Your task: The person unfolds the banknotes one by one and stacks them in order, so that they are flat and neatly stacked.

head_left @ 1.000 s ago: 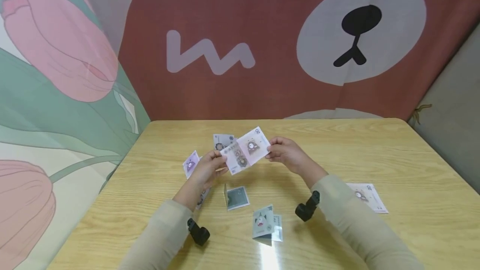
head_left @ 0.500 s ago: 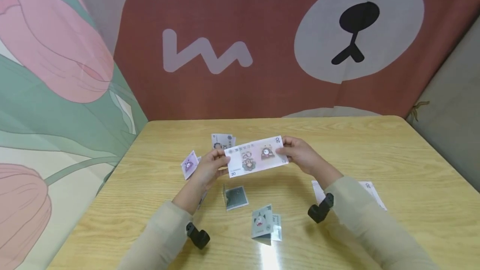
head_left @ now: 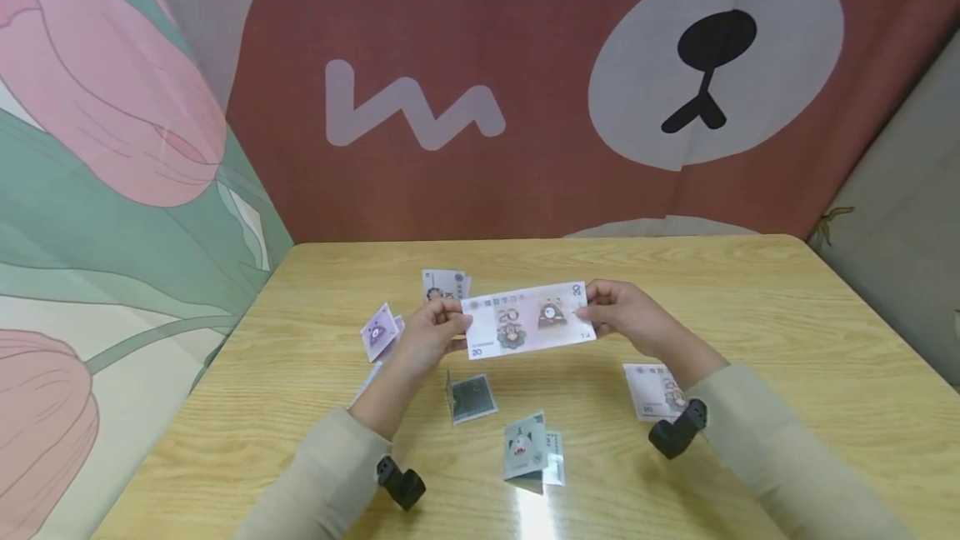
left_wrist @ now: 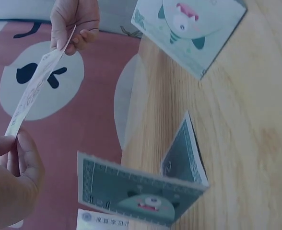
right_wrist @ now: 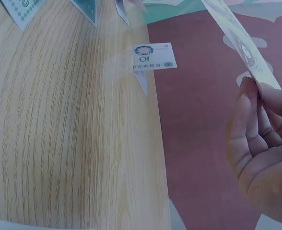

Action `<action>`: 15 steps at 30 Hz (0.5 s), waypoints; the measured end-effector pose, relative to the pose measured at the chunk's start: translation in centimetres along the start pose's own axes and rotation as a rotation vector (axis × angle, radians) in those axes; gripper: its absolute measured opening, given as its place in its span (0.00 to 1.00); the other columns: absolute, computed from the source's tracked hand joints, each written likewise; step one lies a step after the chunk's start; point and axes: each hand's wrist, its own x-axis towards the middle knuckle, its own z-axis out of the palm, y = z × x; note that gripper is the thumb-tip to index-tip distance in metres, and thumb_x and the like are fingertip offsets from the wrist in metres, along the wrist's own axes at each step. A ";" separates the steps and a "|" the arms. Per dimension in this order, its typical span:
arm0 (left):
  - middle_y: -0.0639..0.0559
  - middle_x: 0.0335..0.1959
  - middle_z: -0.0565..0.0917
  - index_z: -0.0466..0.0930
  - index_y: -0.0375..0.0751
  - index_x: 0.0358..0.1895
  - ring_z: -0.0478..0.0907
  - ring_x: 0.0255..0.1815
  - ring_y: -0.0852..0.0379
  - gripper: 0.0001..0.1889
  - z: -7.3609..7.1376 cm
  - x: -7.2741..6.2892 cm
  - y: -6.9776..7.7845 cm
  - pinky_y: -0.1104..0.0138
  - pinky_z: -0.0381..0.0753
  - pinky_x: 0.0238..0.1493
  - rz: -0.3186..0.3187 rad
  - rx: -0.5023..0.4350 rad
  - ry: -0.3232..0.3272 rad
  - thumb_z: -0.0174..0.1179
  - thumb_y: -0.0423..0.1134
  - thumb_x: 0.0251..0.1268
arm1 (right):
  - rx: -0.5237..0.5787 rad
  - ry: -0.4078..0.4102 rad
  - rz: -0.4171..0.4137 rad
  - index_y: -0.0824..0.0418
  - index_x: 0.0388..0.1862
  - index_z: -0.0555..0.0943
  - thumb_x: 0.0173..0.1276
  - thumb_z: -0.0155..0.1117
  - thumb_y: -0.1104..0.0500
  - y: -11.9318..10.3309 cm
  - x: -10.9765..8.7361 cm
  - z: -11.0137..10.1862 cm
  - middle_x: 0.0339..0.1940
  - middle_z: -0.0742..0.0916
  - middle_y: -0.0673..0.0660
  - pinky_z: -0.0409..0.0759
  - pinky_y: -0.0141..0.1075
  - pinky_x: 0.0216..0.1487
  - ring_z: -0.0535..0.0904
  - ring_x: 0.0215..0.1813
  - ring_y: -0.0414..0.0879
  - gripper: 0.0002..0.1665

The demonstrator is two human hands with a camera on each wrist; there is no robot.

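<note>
A pale pink play banknote (head_left: 528,320) marked 20 is stretched out flat between the two hands, raised over the table. My left hand (head_left: 431,336) pinches its left end between thumb and fingers, and my right hand (head_left: 630,319) pinches the right end. A faint fold line runs down its middle. Seen edge-on in the left wrist view, the banknote (left_wrist: 33,91) slants between both hands. In the right wrist view the right thumb and fingertips grip one end of it.
Below the hands stand two folded green notes (head_left: 474,398) (head_left: 525,446). A folded purple note (head_left: 378,333) is at the left and a folded grey 10 note (head_left: 444,283) behind. Another pink 20 note (head_left: 652,390) lies under the right forearm. A patterned cloth (head_left: 420,190) hangs behind the wooden table (head_left: 810,457).
The banknote was creased at its middle and tilted; it has been turned level and pulled flat. Both hands have shifted right, the right one further, uncovering part of the 20 note beneath its forearm.
</note>
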 end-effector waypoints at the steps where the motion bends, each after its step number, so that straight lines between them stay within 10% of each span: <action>1: 0.49 0.27 0.71 0.69 0.31 0.34 0.70 0.27 0.61 0.06 0.1 0.0 0.0 0.67 0.77 0.31 0.000 0.002 -0.001 0.52 0.23 0.52 | -0.007 0.001 -0.003 0.71 0.36 0.69 0.59 0.56 0.65 0.0 -0.1 -0.1 0.30 0.80 0.56 0.77 0.36 0.30 0.76 0.29 0.45 0.10; 15: 0.51 0.27 0.71 0.69 0.30 0.37 0.69 0.29 0.60 0.07 2.0 0.2 -0.1 0.65 0.77 0.34 -0.010 0.049 -0.024 0.53 0.25 0.53 | -0.020 0.060 -0.019 0.67 0.30 0.70 0.58 0.59 0.62 0.6 -1.7 -1.7 0.27 0.78 0.54 0.77 0.36 0.32 0.74 0.28 0.44 0.09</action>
